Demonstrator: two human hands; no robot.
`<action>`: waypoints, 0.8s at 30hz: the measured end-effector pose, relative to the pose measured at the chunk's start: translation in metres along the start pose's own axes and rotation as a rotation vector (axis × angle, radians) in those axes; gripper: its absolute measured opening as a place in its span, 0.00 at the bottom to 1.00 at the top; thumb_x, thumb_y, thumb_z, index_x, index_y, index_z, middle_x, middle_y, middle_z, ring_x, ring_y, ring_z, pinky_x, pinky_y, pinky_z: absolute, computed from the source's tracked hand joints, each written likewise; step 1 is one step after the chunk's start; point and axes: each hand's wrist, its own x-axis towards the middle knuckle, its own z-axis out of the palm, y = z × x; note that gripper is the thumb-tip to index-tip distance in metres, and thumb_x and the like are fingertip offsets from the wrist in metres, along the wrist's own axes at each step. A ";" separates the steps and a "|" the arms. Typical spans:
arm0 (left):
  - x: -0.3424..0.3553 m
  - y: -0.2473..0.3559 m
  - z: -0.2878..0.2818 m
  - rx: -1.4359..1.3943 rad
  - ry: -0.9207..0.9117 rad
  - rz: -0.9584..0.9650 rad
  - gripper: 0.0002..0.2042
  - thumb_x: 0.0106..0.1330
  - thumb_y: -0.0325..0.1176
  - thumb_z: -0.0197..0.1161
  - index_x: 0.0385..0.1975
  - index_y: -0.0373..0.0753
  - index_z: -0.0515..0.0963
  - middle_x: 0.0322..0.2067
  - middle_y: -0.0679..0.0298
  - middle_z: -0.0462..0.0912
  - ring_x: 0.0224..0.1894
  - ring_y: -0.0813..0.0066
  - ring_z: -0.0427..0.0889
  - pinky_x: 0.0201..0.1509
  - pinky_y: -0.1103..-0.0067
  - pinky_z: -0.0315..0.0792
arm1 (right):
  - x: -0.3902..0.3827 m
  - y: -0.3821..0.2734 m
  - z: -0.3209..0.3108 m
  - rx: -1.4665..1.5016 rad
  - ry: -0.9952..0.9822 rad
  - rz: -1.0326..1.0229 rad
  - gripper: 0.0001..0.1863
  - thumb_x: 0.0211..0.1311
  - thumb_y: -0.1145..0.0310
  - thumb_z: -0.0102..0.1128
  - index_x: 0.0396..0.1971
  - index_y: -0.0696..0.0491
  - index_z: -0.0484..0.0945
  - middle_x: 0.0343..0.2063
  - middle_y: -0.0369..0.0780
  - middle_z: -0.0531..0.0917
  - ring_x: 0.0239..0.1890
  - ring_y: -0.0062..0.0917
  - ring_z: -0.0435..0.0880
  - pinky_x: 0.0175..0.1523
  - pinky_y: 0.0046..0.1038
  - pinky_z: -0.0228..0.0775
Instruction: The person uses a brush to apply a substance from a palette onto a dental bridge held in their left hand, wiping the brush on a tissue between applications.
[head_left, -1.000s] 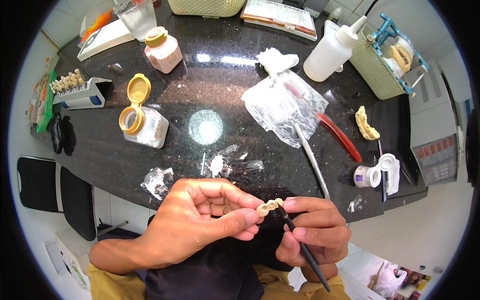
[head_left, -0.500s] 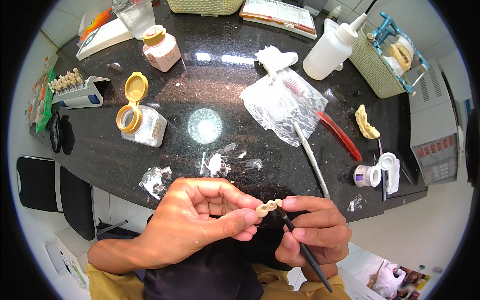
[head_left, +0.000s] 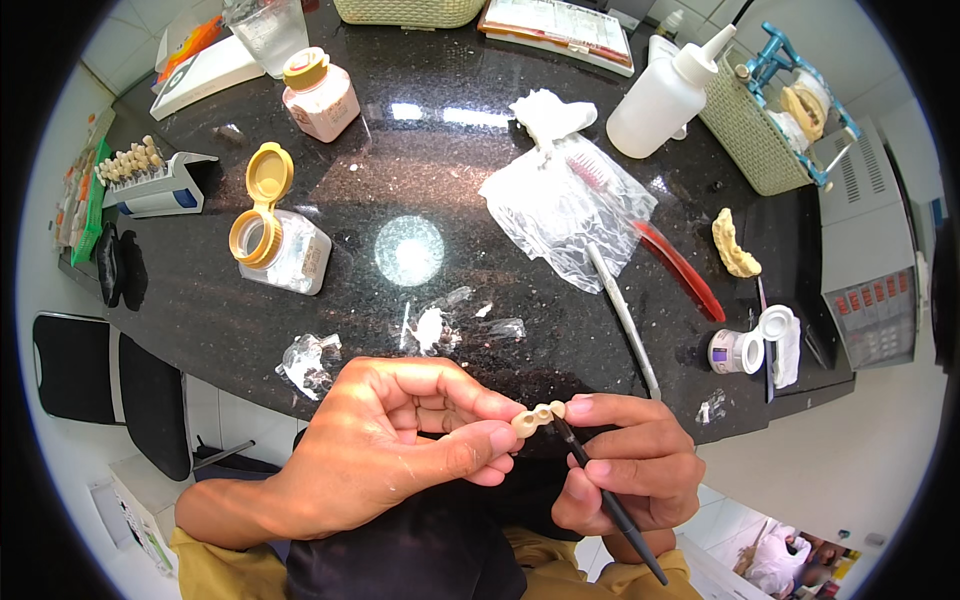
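Observation:
Between thumb and forefinger, my left hand [head_left: 400, 440] pinches one end of a small cream dental bridge [head_left: 531, 421], its hollow undersides turned upward. My right hand [head_left: 640, 455] grips a slim black-handled tool [head_left: 620, 522], perhaps a brush or pencil. The tool's tip meets the bridge near its right end, where my right forefinger also seems to touch it. Both hands are held close together just off the near edge of the dark countertop [head_left: 360, 215]. Fingers partly cover the bridge's ends.
Ahead lie a crumpled plastic bag [head_left: 565, 215], a red-handled brush [head_left: 680, 270] and a grey rod [head_left: 625, 320]. An open small white jar [head_left: 735, 352] and a yellowish plaster cast [head_left: 735, 245] sit right. An open gold-lidded jar [head_left: 295, 255] and white scraps [head_left: 310, 362] are left.
Hardly anything differs. The tool in my right hand has shifted very slightly, while both hands keep their hold on the bridge and the tool.

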 end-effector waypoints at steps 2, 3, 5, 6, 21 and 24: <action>0.000 0.000 0.000 0.001 0.000 0.003 0.06 0.66 0.18 0.66 0.40 0.26 0.79 0.40 0.47 0.86 0.37 0.67 0.90 0.42 0.76 0.88 | 0.000 0.000 -0.001 -0.003 -0.006 -0.002 0.14 0.51 0.78 0.75 0.35 0.55 0.79 0.24 0.39 0.84 0.37 0.41 0.91 0.39 0.32 0.87; 0.000 0.000 0.000 0.002 0.000 0.004 0.06 0.66 0.18 0.66 0.40 0.26 0.79 0.40 0.47 0.86 0.37 0.67 0.90 0.42 0.76 0.88 | 0.000 0.000 0.000 -0.009 -0.004 0.000 0.14 0.51 0.78 0.75 0.35 0.55 0.79 0.24 0.39 0.84 0.37 0.42 0.91 0.39 0.32 0.87; 0.000 0.000 0.000 0.005 0.003 0.007 0.06 0.66 0.18 0.66 0.40 0.26 0.79 0.40 0.47 0.86 0.37 0.67 0.90 0.42 0.76 0.88 | 0.000 0.000 0.001 -0.020 -0.001 0.002 0.14 0.51 0.78 0.76 0.35 0.55 0.79 0.24 0.39 0.84 0.37 0.42 0.91 0.38 0.31 0.87; 0.000 -0.001 0.000 0.006 0.006 0.008 0.06 0.66 0.18 0.66 0.40 0.26 0.79 0.40 0.47 0.86 0.37 0.67 0.90 0.42 0.76 0.88 | 0.000 0.000 0.001 -0.020 -0.005 0.003 0.14 0.51 0.78 0.76 0.35 0.55 0.79 0.24 0.39 0.84 0.37 0.42 0.91 0.38 0.31 0.87; 0.000 -0.001 0.000 0.007 0.004 0.016 0.06 0.65 0.16 0.65 0.40 0.25 0.78 0.40 0.46 0.86 0.38 0.66 0.90 0.43 0.76 0.88 | 0.000 0.001 0.001 0.011 -0.001 -0.002 0.14 0.50 0.78 0.76 0.35 0.55 0.79 0.24 0.39 0.84 0.36 0.43 0.91 0.38 0.33 0.87; 0.000 -0.001 -0.001 0.012 0.007 0.011 0.06 0.65 0.16 0.66 0.40 0.25 0.78 0.40 0.46 0.86 0.38 0.66 0.90 0.43 0.76 0.88 | -0.001 0.002 0.001 0.019 -0.002 -0.002 0.14 0.50 0.78 0.76 0.35 0.55 0.79 0.24 0.39 0.84 0.36 0.43 0.91 0.38 0.33 0.87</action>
